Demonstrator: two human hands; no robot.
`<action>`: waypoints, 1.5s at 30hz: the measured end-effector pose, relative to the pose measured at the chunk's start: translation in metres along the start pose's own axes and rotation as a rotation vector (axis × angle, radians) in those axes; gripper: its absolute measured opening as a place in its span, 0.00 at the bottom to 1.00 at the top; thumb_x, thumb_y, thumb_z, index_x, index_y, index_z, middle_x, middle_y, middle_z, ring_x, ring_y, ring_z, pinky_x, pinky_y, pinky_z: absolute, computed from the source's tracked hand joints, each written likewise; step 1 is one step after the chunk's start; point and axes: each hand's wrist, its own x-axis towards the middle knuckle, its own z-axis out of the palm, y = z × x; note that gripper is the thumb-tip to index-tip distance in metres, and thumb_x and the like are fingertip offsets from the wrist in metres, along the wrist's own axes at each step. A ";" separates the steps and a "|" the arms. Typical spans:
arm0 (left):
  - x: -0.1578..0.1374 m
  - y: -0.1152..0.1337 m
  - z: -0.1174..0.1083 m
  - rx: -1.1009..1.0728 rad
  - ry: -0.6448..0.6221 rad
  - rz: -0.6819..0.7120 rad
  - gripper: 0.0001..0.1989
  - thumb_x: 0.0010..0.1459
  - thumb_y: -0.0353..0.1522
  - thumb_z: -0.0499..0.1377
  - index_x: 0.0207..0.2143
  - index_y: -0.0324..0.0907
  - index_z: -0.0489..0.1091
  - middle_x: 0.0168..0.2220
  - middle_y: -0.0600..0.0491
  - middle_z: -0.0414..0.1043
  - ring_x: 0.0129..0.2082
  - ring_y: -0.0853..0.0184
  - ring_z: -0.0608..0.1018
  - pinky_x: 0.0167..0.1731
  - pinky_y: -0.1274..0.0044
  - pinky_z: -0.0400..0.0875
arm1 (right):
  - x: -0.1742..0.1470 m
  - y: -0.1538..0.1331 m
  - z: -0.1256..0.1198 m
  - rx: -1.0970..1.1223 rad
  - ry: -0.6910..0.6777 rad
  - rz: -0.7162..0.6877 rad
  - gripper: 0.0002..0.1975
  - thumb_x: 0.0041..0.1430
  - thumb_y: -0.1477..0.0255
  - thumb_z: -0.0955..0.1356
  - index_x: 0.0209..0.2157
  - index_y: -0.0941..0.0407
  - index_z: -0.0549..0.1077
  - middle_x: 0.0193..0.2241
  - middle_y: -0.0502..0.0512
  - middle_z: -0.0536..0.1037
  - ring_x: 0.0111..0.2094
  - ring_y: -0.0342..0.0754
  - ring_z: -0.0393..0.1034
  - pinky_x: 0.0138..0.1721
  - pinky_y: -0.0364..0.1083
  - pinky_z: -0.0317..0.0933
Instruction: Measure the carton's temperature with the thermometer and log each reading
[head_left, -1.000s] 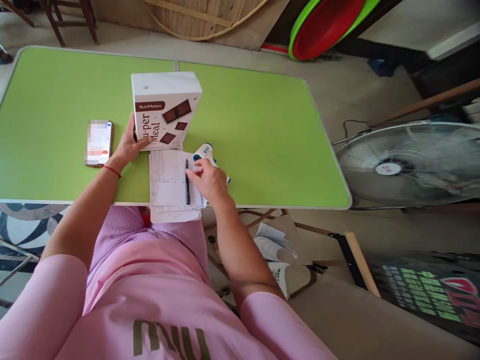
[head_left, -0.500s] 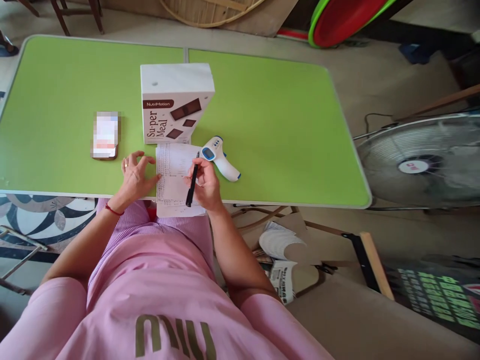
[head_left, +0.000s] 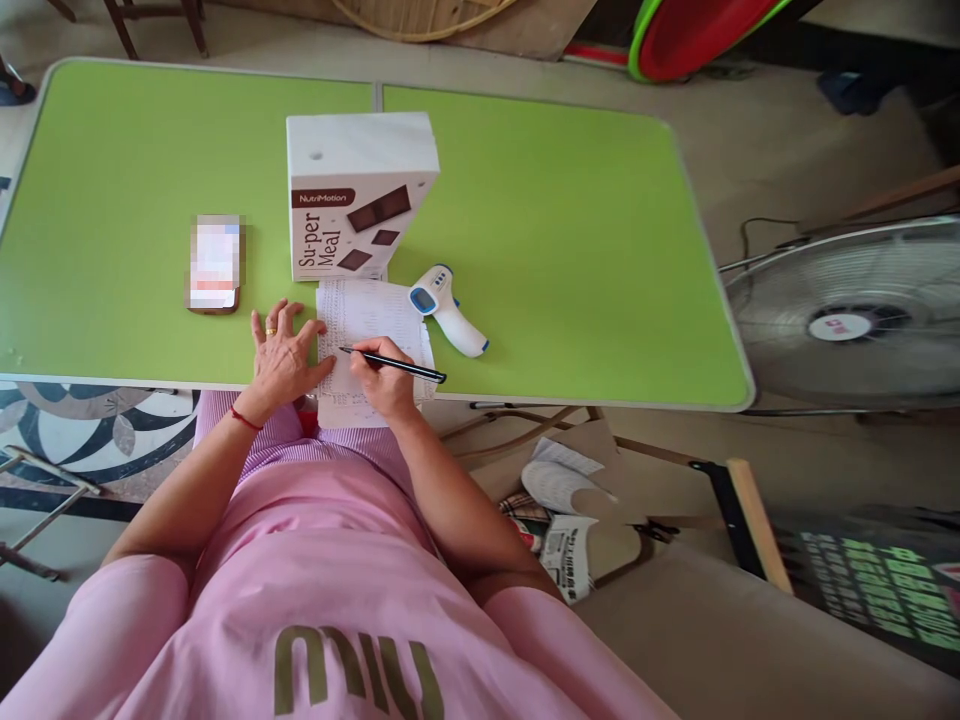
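A black pen [head_left: 409, 368] is gripped in my right hand [head_left: 384, 380], its tip at the left part of a paper [head_left: 360, 312] covered in handwriting. The sheet overhangs the table's near edge. My left hand [head_left: 285, 358] lies with fingers spread, thumb and fingertips at the paper's left edge. A white and blue infrared thermometer [head_left: 454, 318] lies at the paper's right side. Behind the paper stands a white box [head_left: 358, 215] labelled NutriMotion Su-per Meal. A phone [head_left: 215, 265] with a blurred screen lies left of the box.
Everything rests on a green folding table [head_left: 570, 250] with a pale rim. A floor fan [head_left: 840, 325] stands beyond its right end. Below, to the right, papers [head_left: 559, 475] lie near a brown seat [head_left: 720, 620].
My right hand has moved left and lowered the pen, swinging it from steep to nearly level, tip on the writing. My left hand stays at the paper's edge, and the view has shifted slightly.
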 end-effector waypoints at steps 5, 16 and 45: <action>0.000 0.000 0.001 -0.003 0.006 0.010 0.22 0.67 0.43 0.69 0.61 0.48 0.80 0.76 0.38 0.69 0.84 0.34 0.61 0.83 0.34 0.43 | 0.000 0.001 0.000 -0.106 0.000 -0.053 0.08 0.67 0.60 0.72 0.37 0.49 0.78 0.28 0.50 0.85 0.28 0.49 0.77 0.37 0.48 0.77; 0.000 0.005 -0.003 0.005 -0.023 -0.013 0.23 0.67 0.41 0.70 0.62 0.48 0.80 0.78 0.37 0.68 0.85 0.34 0.59 0.83 0.34 0.41 | 0.000 0.004 0.000 -0.191 -0.021 -0.091 0.06 0.69 0.63 0.71 0.38 0.49 0.78 0.30 0.52 0.86 0.31 0.51 0.80 0.38 0.48 0.78; -0.001 -0.002 0.004 -0.013 0.035 0.011 0.21 0.66 0.43 0.70 0.60 0.51 0.81 0.76 0.40 0.70 0.84 0.35 0.61 0.83 0.35 0.42 | 0.000 0.005 0.001 -0.172 0.009 -0.060 0.07 0.68 0.62 0.70 0.36 0.48 0.75 0.29 0.51 0.84 0.30 0.51 0.78 0.38 0.49 0.77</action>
